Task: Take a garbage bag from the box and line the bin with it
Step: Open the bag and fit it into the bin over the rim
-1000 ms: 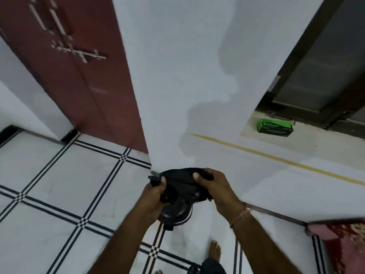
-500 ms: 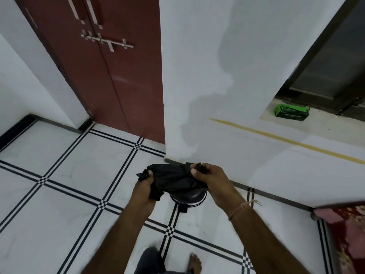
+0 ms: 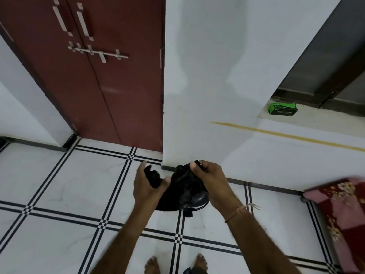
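Note:
I hold a crumpled black garbage bag (image 3: pixel 177 184) in front of me with both hands. My right hand (image 3: pixel 212 181) pinches its upper edge between thumb and fingers. My left hand (image 3: pixel 147 183) grips a fold of the bag at its left side, fingers partly spread. Below the bag, a small dark round bin (image 3: pixel 198 200) stands on the floor by the wall corner, mostly hidden by the bag and my right hand. The green garbage bag box (image 3: pixel 282 109) lies on a raised ledge at the right.
A dark red double door (image 3: pixel 102 76) with a metal latch fills the upper left. A white wall corner (image 3: pixel 164 115) stands right behind the bin. A red patterned cloth (image 3: pixel 341 210) lies at the right edge. My bare feet (image 3: pixel 152 265) are on the tiled floor.
The view has swung left and down, so the door shows more and the box sits farther right. My left hand has shifted its grip on the bag and the bag hangs lower over the bin.

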